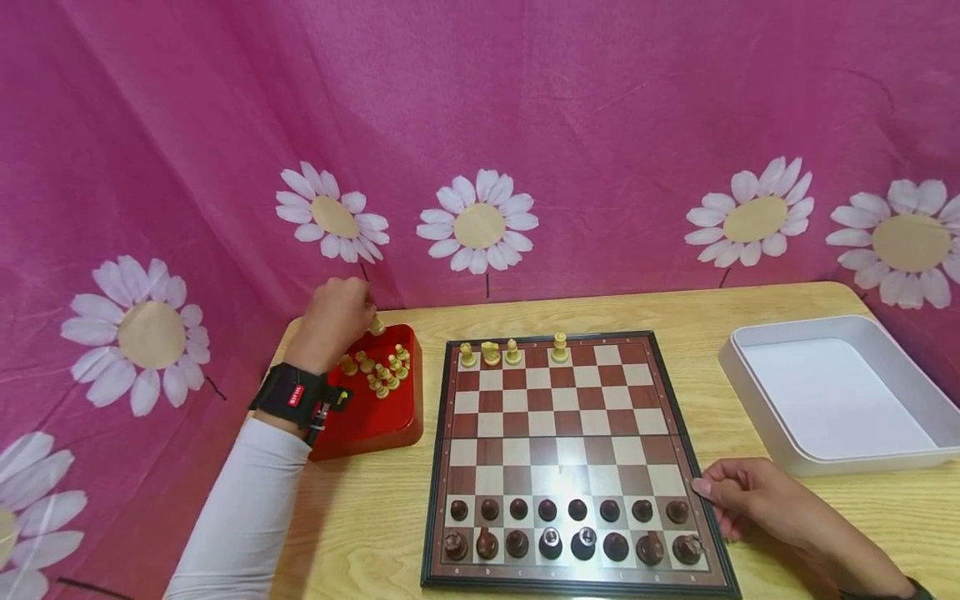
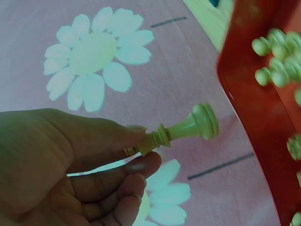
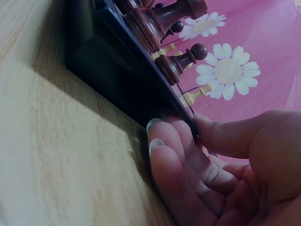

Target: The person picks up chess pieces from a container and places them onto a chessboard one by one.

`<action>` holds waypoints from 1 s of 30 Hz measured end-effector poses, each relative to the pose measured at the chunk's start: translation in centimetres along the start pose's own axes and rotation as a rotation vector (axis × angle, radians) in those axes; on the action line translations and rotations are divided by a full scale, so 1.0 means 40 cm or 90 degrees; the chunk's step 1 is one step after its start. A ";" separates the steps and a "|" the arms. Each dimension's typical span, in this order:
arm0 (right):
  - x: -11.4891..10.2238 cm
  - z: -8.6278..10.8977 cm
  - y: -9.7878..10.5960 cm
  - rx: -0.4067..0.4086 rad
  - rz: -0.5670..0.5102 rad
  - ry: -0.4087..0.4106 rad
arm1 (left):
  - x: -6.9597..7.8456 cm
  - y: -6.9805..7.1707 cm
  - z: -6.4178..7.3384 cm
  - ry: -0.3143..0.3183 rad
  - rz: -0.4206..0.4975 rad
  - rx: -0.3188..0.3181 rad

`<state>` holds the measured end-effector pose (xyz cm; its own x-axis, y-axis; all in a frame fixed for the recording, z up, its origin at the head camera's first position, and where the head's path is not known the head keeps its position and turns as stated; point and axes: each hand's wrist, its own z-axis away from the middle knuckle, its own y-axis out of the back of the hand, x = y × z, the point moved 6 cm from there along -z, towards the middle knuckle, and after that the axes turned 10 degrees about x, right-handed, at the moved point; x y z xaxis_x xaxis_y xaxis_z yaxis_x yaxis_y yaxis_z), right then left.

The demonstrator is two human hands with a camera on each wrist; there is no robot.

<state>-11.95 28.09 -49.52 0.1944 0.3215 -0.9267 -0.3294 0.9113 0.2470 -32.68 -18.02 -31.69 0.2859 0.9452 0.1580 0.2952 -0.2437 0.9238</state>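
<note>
Chess piece [image 2: 188,128] in left fingers [image 2: 146,163], wristband label [image 1: 296,396] illegible

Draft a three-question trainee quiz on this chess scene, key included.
1. How many pale yellow chess pieces are on the black-rimmed, brown-and-cream checkered board?
2. True or false: the right hand holds a chess piece.
3. The left hand pinches another pale yellow piece; which container is nearest that hand?

Key:
1. Four.
2. False; it grips the board's edge.
3. The open red box with rounded corners.
</note>
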 end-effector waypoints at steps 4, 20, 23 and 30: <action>0.003 -0.001 0.001 0.002 0.001 -0.011 | 0.026 -0.009 -0.008 0.000 0.018 -0.021; 0.004 -0.001 -0.001 0.004 0.001 -0.014 | 0.140 -0.036 -0.015 -0.083 0.005 -0.012; 0.002 0.000 0.000 0.005 0.002 -0.014 | 0.158 -0.042 -0.016 -0.088 0.016 -0.023; 0.002 0.000 0.000 0.005 -0.001 -0.018 | 0.196 -0.050 -0.013 -0.095 0.032 -0.028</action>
<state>-11.93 28.11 -49.59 0.2203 0.3273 -0.9189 -0.3218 0.9137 0.2483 -31.49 -10.02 -32.14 0.4322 0.8886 0.1537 0.2382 -0.2768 0.9309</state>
